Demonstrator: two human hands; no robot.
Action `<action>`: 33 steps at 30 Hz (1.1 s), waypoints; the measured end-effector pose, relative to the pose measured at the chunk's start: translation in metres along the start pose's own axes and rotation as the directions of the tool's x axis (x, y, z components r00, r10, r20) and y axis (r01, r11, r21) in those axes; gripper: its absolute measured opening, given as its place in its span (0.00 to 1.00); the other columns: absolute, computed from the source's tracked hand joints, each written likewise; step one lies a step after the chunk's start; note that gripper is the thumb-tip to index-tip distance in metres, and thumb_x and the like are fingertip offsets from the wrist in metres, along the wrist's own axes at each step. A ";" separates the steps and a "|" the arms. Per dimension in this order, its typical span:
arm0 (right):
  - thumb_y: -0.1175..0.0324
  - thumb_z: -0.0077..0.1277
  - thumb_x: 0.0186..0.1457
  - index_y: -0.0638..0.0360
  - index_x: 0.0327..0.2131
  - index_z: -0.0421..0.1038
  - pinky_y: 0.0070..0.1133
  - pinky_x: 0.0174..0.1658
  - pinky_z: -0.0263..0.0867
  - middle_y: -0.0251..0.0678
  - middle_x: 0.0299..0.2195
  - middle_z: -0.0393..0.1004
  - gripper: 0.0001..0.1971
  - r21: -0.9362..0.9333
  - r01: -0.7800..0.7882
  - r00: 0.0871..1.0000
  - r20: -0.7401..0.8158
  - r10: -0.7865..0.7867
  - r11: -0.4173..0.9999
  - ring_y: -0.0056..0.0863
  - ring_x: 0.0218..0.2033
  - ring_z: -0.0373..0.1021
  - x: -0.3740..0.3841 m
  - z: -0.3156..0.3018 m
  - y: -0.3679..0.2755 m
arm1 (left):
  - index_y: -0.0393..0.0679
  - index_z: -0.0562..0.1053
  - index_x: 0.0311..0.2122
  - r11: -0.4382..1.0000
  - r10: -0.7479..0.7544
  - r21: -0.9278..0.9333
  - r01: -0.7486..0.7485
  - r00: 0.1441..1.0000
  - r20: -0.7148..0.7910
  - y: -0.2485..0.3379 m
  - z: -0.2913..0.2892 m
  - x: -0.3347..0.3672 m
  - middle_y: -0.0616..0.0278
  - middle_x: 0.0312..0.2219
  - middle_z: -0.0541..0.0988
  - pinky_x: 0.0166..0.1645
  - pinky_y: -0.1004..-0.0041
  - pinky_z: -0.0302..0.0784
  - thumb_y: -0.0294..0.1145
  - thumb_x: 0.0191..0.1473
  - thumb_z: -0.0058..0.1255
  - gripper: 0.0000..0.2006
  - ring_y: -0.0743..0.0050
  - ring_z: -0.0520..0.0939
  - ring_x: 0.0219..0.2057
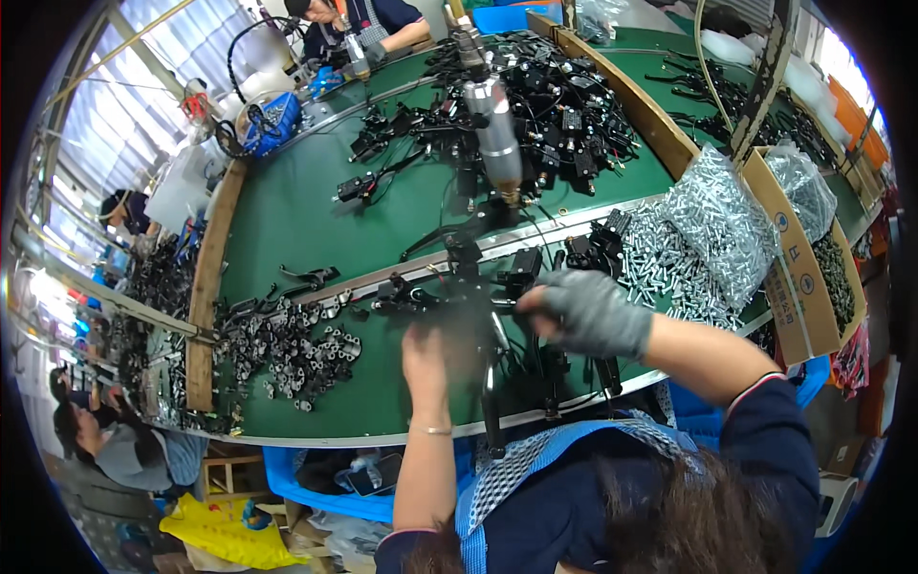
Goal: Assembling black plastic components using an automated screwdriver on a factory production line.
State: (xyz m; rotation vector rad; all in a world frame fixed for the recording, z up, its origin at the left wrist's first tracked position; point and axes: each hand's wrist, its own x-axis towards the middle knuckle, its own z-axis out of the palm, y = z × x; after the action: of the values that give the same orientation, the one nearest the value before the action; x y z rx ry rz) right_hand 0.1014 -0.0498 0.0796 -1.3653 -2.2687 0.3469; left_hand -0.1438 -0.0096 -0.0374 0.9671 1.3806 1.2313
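Observation:
My left hand (pixel 427 356) is bare, wears a thin bracelet, and reaches up to a black metal lever assembly (pixel 471 287) that is blurred with motion. My right hand (pixel 590 311), in a grey glove, grips the same black assembly from the right. Both hands work over the near edge of the green table (pixel 287 215). A silver powered screwdriver (pixel 495 129) hangs just beyond the assembly, tip pointing down.
A heap of silver screws (pixel 688 249) lies to the right beside a cardboard box (pixel 803 277) holding bagged screws. Small black brackets (pixel 292 349) are piled at the left. Black lever parts (pixel 545 96) cover the far table. Another person (pixel 368 24) works opposite.

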 end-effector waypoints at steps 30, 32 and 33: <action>0.62 0.47 0.49 0.60 0.41 0.71 0.30 0.38 0.68 0.49 0.29 0.75 0.17 0.118 -0.261 0.917 0.340 0.208 0.958 0.44 0.34 0.73 0.175 0.075 0.002 | 0.33 0.66 0.37 0.614 0.545 0.472 -0.633 0.772 0.326 0.030 -0.049 -0.041 0.61 0.36 0.61 0.32 0.80 0.70 0.14 0.43 0.44 0.12 0.76 0.71 0.25; 0.64 0.45 0.51 0.61 0.46 0.65 0.33 0.37 0.67 0.53 0.28 0.73 0.19 0.470 -0.337 0.940 0.222 0.261 0.815 0.49 0.34 0.72 0.160 0.060 -0.009 | 0.36 0.63 0.37 0.749 0.543 0.325 -0.578 0.816 0.200 0.022 -0.054 -0.036 0.62 0.35 0.62 0.31 0.77 0.69 0.14 0.45 0.42 0.11 0.77 0.70 0.24; 0.64 0.45 0.51 0.61 0.46 0.65 0.33 0.37 0.67 0.53 0.28 0.73 0.19 0.475 -0.334 0.941 0.216 0.260 0.815 0.49 0.34 0.72 0.148 0.060 -0.013 | 0.39 0.61 0.39 0.951 0.308 -0.030 -0.307 0.939 0.153 0.024 -0.052 -0.034 0.64 0.32 0.63 0.30 0.75 0.69 0.15 0.47 0.41 0.12 0.77 0.69 0.25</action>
State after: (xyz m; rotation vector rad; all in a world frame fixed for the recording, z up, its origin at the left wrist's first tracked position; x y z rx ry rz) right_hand 0.0023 0.0762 0.0720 -1.4292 -1.8576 1.0965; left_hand -0.1900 -0.0478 -0.0092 1.2844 1.1304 1.3547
